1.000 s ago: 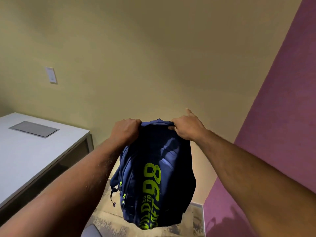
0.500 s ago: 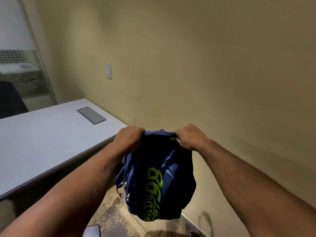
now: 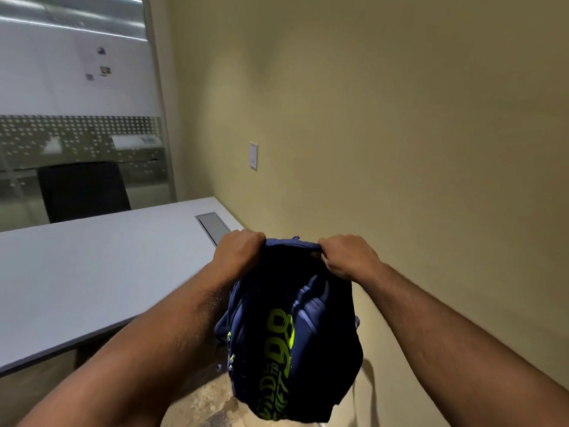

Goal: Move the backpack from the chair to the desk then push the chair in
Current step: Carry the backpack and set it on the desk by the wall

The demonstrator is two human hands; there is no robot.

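View has swung left: desk (image 3: 92, 272) now fills the left side, glass partition (image 3: 77, 118) and black chair (image 3: 83, 189) visible. Backpack (image 3: 292, 334) carried closer to desk's right edge.

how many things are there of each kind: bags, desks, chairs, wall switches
backpack: 1
desk: 1
chair, seen behind the glass: 1
wall switch: 1
total: 4
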